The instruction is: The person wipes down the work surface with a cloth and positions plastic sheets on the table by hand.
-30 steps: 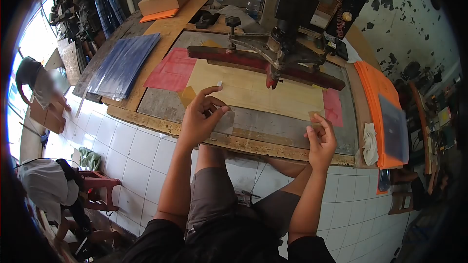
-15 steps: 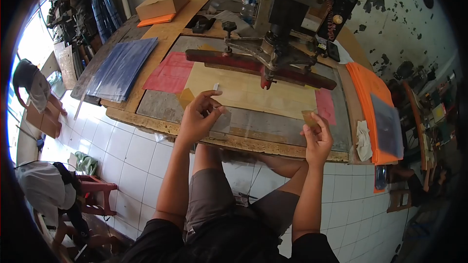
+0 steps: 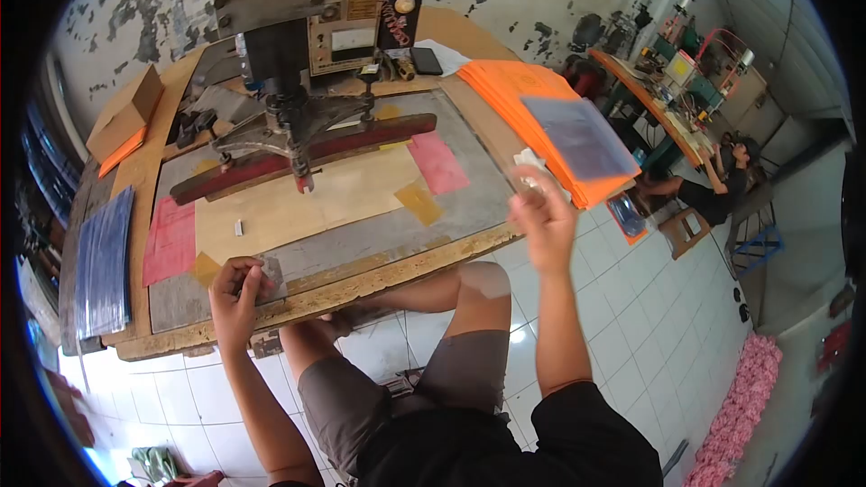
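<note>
My left hand (image 3: pixel 236 305) is at the front left edge of the worktable, with fingers curled in and the thumb close to them; anything in them is hidden. Beside its fingertips is a clear plastic piece (image 3: pixel 273 278). My right hand (image 3: pixel 547 221) is raised off the table's right front side, its fingers smeared by motion, near a crumpled white cloth (image 3: pixel 530 159). A yellow-brown tape-like piece (image 3: pixel 418 203) lies at the right front corner of the pale yellow sheet (image 3: pixel 338 203). A small whitish piece (image 3: pixel 239 228) rests on that sheet's left part.
A press with a red-edged bar (image 3: pixel 379 133) stands over the yellow sheet, between pink sheets (image 3: pixel 170 236). Orange sheets (image 3: pixel 505 90) topped by clear blue plastic (image 3: pixel 577 135) are at right, blue plastic sheets (image 3: pixel 104 261) at left. A phone (image 3: pixel 426 60) lies behind. Another person (image 3: pixel 713 185) sits far right.
My view has swung right. My right hand has moved right, away from the yellow-brown piece, toward the cloth and orange sheets. My left hand stays close to the clear piece.
</note>
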`<state>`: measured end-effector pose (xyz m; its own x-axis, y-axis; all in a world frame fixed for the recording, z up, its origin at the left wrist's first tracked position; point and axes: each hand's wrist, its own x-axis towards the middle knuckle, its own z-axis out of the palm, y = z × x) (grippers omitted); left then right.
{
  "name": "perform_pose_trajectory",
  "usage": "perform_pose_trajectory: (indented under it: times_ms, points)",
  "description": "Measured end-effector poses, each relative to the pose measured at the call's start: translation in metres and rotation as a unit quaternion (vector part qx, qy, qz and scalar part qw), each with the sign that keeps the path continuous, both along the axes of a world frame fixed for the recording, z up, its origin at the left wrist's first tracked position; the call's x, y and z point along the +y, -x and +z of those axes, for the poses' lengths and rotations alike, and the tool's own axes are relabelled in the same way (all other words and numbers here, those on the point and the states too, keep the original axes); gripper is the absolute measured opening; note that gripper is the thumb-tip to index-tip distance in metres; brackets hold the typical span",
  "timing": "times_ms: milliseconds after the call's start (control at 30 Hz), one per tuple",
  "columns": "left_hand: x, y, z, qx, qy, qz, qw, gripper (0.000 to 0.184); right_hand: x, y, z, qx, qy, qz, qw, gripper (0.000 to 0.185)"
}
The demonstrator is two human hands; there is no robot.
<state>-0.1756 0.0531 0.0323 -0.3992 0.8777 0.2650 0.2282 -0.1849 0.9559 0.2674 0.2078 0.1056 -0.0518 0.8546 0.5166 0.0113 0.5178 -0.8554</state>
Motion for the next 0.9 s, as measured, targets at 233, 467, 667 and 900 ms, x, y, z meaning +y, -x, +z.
perform_pose_trajectory:
  times_ms: [233,467,667,900]
  points:
    - [0.002,-0.002,0.001,-0.002,0.003,0.012,1.000,0.016,0.120,-0.156,0.039,0.079,-0.057,-0.294,0.951,0.041]
    - [0.003,-0.006,0.005,-0.001,0.012,0.031,0.999,0.015,0.261,-0.321,-0.009,0.197,0.015,-0.369,0.908,0.053]
    - [0.004,-0.003,-0.001,0.005,0.001,0.034,0.999,0.015,0.317,-0.373,-0.079,0.149,0.130,-0.382,0.903,0.065]
    - [0.006,-0.001,0.001,0.015,0.013,0.037,0.999,0.015,0.303,-0.360,-0.077,0.094,0.154,-0.410,0.894,0.068]
